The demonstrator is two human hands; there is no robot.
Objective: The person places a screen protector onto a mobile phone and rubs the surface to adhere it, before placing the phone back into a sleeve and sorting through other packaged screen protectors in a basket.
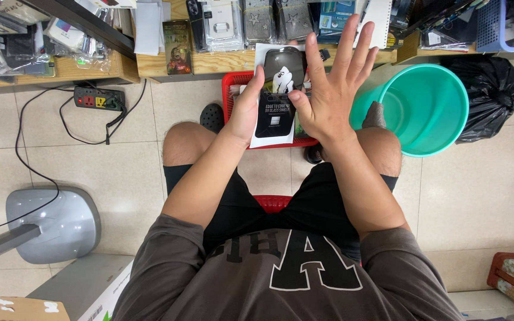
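Note:
My left hand (246,110) grips the left edge of a flat white and black screen protector package (278,101), held up in front of me over my knees. My right hand (331,83) is spread wide with fingers apart, its thumb resting against the package's right edge and its palm facing away from me. Behind the package sits a red plastic basket (230,89) on the floor.
A teal bucket (426,107) stands to the right, with a black rubbish bag (489,89) beyond it. Wooden shelves (209,62) hold phone cases and packets. A power strip (98,99) with cables lies at left. A grey fan base (55,223) is at lower left.

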